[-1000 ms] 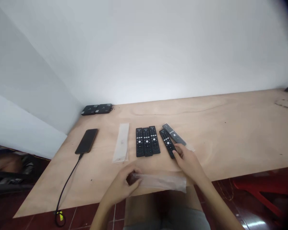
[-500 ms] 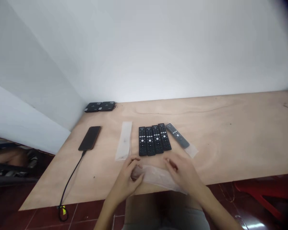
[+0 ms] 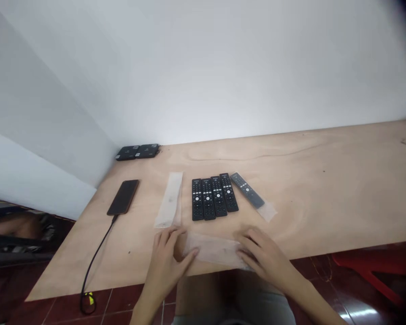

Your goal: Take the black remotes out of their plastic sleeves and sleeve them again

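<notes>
The tops of the row of four black remotes (image 3: 218, 201) carry pale lettering, too small to read; so are the white stickers on the two black boxes (image 3: 147, 152), beyond the row and to its left. Just on the near side of the row, a clear plastic bag (image 3: 213, 248) lies flat between both hands. The left hand (image 3: 165, 257) has its thumb spread from its fingers, the thumb tip resting over the bag's left end. The right hand (image 3: 264, 255) is bent at the bag's right end, thumb and fingers a little apart; whether they pinch the plastic I cannot tell. Right of the row, a slanted remote (image 3: 246, 188) sits in its own bag; left of it lie another bag (image 3: 170, 201) and, farther off, a phone (image 3: 123, 197).
</notes>
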The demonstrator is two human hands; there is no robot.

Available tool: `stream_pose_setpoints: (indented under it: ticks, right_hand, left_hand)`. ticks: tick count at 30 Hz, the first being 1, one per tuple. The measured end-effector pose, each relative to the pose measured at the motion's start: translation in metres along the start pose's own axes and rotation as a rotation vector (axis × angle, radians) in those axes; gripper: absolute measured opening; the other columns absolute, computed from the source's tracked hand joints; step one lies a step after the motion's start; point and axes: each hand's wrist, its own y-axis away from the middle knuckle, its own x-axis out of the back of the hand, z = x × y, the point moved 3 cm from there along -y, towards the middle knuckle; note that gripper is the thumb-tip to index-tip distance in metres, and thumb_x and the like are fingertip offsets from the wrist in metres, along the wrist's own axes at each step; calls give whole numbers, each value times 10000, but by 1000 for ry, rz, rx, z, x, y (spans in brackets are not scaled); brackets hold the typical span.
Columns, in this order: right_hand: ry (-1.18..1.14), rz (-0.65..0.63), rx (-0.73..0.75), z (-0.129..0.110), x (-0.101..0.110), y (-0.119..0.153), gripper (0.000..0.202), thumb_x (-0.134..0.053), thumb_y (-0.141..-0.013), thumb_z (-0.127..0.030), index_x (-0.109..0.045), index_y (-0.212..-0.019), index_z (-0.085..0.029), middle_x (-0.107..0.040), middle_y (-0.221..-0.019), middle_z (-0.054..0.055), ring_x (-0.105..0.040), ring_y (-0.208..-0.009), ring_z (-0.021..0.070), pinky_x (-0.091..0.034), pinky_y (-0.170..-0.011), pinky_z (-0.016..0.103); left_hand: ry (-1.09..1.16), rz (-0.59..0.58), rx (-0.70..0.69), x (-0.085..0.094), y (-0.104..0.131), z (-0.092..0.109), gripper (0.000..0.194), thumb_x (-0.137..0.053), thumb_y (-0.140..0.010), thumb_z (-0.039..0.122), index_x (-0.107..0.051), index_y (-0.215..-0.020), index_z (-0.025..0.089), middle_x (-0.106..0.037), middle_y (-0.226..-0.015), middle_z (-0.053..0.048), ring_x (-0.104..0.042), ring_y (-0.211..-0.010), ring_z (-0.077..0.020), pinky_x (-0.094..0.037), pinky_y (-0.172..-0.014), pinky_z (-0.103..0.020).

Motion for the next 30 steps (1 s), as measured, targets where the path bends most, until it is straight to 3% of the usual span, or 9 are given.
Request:
stream_pose_setpoints:
  ticks: [4,6,9,11,14,18,23,26,30]
  right_hand:
    - [-78,3,-69,5,4,0,406,-639,-1092,-299,-645,-1498,-308,-694,-1379,128,-650,-1302,357,-589,-1098,544]
    - [-137,-6,-106,3,5,-4,407,-656,-1081,-311,-650,-1488,-307,-679,-1392,129,-643,-1307,353,-581,-1107,531]
    - [-253,-18,-148,-4,8,-13,327,-674,-1073,-345,-700,-1393,-280,-682,-1354,126,-650,-1270,333,-569,-1103,496]
    - [-335,-47,-174,-9,7,-20,175,-657,-1082,-356,-774,-1162,-254,-723,-1210,100,-680,-1167,304,-581,-1034,446]
    - [-462,-49,-249,-11,-1,-31,311,-637,-1090,-392,-765,-857,-231,-735,-939,54,-696,-939,260,-568,-857,373]
    - [-673,121,-370,-11,-19,-44,367,-688,-1050,-498,-792,-849,-210,-746,-851,47,-680,-838,245,-525,-748,336]
    - [-827,218,-417,-23,-40,-59,394,-720,-1017,-541,-805,-873,-184,-718,-809,40,-643,-769,219,-487,-689,317]
    - [-801,201,-354,-29,-41,-64,357,-769,-985,-529,-796,-875,-191,-704,-813,32,-618,-753,205,-462,-680,313]
    - [-744,215,-314,-25,-37,-62,263,-780,-977,-433,-775,-857,-198,-711,-844,41,-630,-795,213,-464,-705,317]
  left_hand:
    - [94,3,43,-3,3,1,183,-780,-972,433,-749,-1004,255,-715,-1152,-88,-626,-1124,-335,-548,-1003,-514]
    - [212,-42,68,-4,1,4,208,-720,-1014,417,-720,-903,241,-724,-1017,-68,-660,-1023,-295,-566,-918,-438]
    - [427,-83,153,-2,-4,9,239,-683,-1044,441,-709,-933,230,-706,-889,-35,-682,-868,-228,-569,-781,-334]
    - [538,-69,203,-1,-10,12,272,-702,-1035,471,-700,-937,218,-700,-860,-25,-691,-824,-200,-571,-748,-297]
    - [681,37,260,-4,-22,16,324,-780,-975,521,-701,-1015,210,-756,-946,-49,-747,-891,-209,-608,-795,-300]
    - [900,96,347,-27,-30,29,520,-854,-900,562,-688,-1248,213,-820,-1116,-115,-806,-1047,-272,-659,-880,-365]
    - [969,-3,392,-54,-23,47,433,-826,-933,552,-758,-1163,192,-839,-1124,-128,-812,-1047,-279,-660,-874,-356]
    - [908,78,393,-39,-31,37,435,-807,-947,555,-780,-1177,186,-832,-1055,-107,-790,-924,-235,-640,-802,-320]
    - [681,138,327,11,-70,-5,477,-761,-976,554,-775,-1275,183,-752,-875,-40,-652,-705,-148,-551,-667,-260]
